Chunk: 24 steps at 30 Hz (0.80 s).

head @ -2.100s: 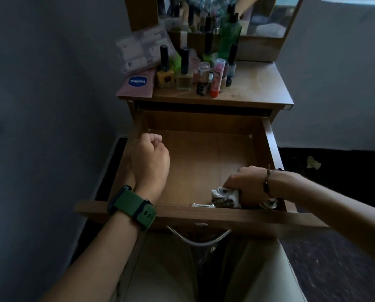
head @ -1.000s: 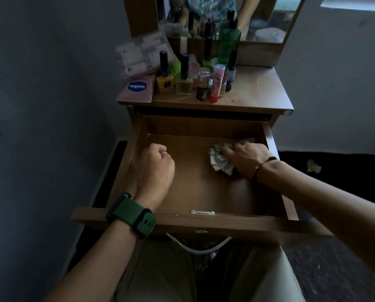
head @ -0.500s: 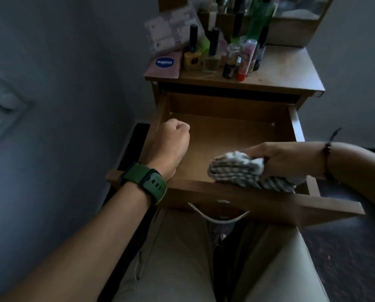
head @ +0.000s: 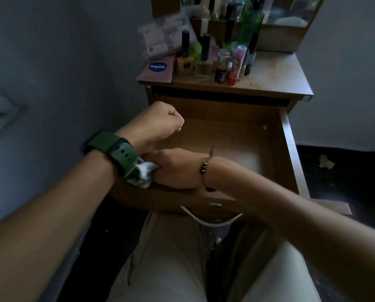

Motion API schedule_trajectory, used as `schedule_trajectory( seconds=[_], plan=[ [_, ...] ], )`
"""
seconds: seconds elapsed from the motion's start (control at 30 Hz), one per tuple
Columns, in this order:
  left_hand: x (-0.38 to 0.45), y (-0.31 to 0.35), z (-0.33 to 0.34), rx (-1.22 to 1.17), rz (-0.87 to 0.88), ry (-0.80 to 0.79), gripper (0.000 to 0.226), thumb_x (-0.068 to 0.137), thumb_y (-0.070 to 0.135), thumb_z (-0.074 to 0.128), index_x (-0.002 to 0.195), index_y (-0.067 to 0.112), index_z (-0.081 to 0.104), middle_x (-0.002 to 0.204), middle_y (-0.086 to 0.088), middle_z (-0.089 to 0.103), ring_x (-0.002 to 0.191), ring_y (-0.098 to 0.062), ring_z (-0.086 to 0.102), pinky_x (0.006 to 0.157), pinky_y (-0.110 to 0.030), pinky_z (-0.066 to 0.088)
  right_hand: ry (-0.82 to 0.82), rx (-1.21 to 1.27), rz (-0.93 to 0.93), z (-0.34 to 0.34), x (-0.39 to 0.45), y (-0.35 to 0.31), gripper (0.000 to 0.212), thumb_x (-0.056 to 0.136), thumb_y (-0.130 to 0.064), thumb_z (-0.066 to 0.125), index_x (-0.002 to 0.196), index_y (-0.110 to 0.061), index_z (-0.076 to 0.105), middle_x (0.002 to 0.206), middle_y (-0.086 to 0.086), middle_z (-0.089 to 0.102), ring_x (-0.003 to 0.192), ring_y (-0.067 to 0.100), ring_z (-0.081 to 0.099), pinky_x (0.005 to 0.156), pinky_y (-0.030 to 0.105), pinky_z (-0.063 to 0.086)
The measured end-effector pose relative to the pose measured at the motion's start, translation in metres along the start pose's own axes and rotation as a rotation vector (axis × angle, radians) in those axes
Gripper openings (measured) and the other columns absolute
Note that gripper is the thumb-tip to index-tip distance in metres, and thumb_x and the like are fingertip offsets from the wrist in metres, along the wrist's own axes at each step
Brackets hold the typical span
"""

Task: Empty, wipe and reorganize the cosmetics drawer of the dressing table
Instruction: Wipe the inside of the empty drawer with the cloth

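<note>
Crumpled pale cloth (head: 143, 174) at the open wooden drawer's (head: 288, 149) front-left corner.

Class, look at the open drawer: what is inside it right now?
Inside the drawer a bare wooden floor shows, plus the right hand gripping a crumpled cloth at the front left corner. The left hand and both forearms hide the left side and front edge.

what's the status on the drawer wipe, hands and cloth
Left hand fisted, holding nothing, over drawer's left side. Right hand grips cloth at front-left corner. Drawer floor bare; cosmetics on top.
</note>
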<state>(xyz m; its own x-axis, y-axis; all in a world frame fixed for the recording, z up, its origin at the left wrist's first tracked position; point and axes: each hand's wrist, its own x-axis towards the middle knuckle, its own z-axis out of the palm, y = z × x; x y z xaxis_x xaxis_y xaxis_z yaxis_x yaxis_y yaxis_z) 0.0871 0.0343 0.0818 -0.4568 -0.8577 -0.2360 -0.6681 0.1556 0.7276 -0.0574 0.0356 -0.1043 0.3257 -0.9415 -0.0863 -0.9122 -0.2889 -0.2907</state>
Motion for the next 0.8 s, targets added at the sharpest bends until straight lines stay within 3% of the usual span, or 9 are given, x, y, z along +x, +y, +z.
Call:
schedule_trajectory(
  seconds=[0.07, 0.13, 0.23, 0.33, 0.43, 0.5, 0.57, 0.7, 0.8],
  plan=[
    [-0.003, 0.001, 0.008, -0.083, -0.003, -0.047, 0.019, 0.088, 0.01, 0.048, 0.082, 0.015, 0.066, 0.088, -0.004, 0.07, 0.088, -0.019, 0.064, 0.081, -0.03, 0.049, -0.284, 0.259, 0.057, -0.122, -0.074, -0.108, 0.034, 0.088, -0.016, 0.048, 0.121, -0.018, 0.055, 0.11, 0.001, 0.062, 0.098, 0.022, 0.058, 0.088, 0.038, 0.048],
    [-0.004, 0.002, 0.019, -0.122, 0.007, -0.112, 0.023, 0.09, 0.006, 0.046, 0.079, 0.016, 0.064, 0.08, -0.001, 0.068, 0.082, -0.018, 0.062, 0.079, -0.029, 0.049, -0.338, 0.24, 0.096, -0.165, -0.114, -0.116, 0.036, 0.089, -0.006, 0.044, 0.12, -0.021, 0.054, 0.116, 0.003, 0.059, 0.097, 0.02, 0.058, 0.082, 0.035, 0.048],
    [-0.009, 0.003, 0.031, -0.137, 0.021, -0.177, 0.026, 0.091, 0.005, 0.045, 0.077, 0.017, 0.064, 0.077, 0.0, 0.067, 0.08, -0.018, 0.062, 0.084, -0.032, 0.051, -0.424, 0.272, 0.25, -0.175, -0.14, -0.087, 0.034, 0.092, -0.005, 0.044, 0.116, -0.025, 0.056, 0.112, 0.003, 0.059, 0.094, 0.023, 0.06, 0.08, 0.037, 0.05],
    [-0.018, 0.003, 0.036, -0.14, 0.034, -0.2, 0.024, 0.094, 0.009, 0.043, 0.087, 0.015, 0.066, 0.09, -0.005, 0.069, 0.089, -0.019, 0.065, 0.087, -0.033, 0.051, -0.416, 0.236, 0.375, -0.177, -0.184, -0.052, 0.028, 0.089, -0.004, 0.051, 0.101, -0.025, 0.067, 0.097, -0.002, 0.068, 0.089, 0.02, 0.066, 0.08, 0.034, 0.051],
    [-0.021, -0.001, 0.038, -0.128, 0.037, -0.199, 0.026, 0.094, 0.009, 0.044, 0.084, 0.018, 0.066, 0.089, -0.004, 0.07, 0.093, -0.02, 0.066, 0.091, -0.037, 0.053, -0.44, 0.213, 0.486, -0.178, -0.217, -0.039, 0.027, 0.084, -0.016, 0.053, 0.084, -0.037, 0.07, 0.094, -0.001, 0.073, 0.086, 0.019, 0.069, 0.081, 0.03, 0.053],
    [-0.022, -0.003, 0.038, -0.134, 0.027, -0.154, 0.028, 0.093, 0.01, 0.045, 0.076, 0.023, 0.064, 0.086, -0.002, 0.07, 0.091, -0.021, 0.067, 0.091, -0.042, 0.054, -0.392, 0.192, 0.481, -0.181, -0.21, -0.052, 0.031, 0.068, -0.021, 0.046, 0.087, -0.033, 0.068, 0.087, 0.004, 0.072, 0.076, 0.016, 0.069, 0.07, 0.031, 0.055],
    [-0.025, -0.005, 0.039, -0.153, 0.025, -0.071, 0.028, 0.091, 0.012, 0.046, 0.073, 0.025, 0.063, 0.087, -0.005, 0.071, 0.089, -0.025, 0.068, 0.086, -0.044, 0.056, -0.342, 0.237, 0.437, -0.178, -0.183, -0.076, 0.034, 0.07, -0.018, 0.046, 0.095, -0.03, 0.066, 0.085, 0.001, 0.069, 0.074, 0.008, 0.066, 0.062, 0.023, 0.052],
    [-0.037, -0.004, 0.034, -0.108, 0.091, 0.127, 0.024, 0.09, 0.01, 0.046, 0.083, 0.018, 0.067, 0.092, -0.005, 0.071, 0.08, -0.02, 0.064, 0.071, -0.031, 0.051, -0.223, 0.284, 0.258, -0.165, -0.111, -0.12, 0.035, 0.086, -0.006, 0.052, 0.118, -0.02, 0.057, 0.108, -0.003, 0.061, 0.103, 0.015, 0.059, 0.082, 0.022, 0.046],
    [-0.04, -0.011, 0.015, -0.072, 0.095, 0.372, 0.024, 0.092, 0.011, 0.043, 0.091, 0.016, 0.067, 0.089, 0.004, 0.063, 0.081, -0.011, 0.055, 0.06, -0.018, 0.041, -0.145, 0.337, 0.275, -0.149, -0.063, -0.141, 0.033, 0.088, -0.006, 0.051, 0.122, -0.006, 0.05, 0.111, 0.008, 0.059, 0.106, 0.023, 0.058, 0.078, 0.02, 0.042]
  ],
)
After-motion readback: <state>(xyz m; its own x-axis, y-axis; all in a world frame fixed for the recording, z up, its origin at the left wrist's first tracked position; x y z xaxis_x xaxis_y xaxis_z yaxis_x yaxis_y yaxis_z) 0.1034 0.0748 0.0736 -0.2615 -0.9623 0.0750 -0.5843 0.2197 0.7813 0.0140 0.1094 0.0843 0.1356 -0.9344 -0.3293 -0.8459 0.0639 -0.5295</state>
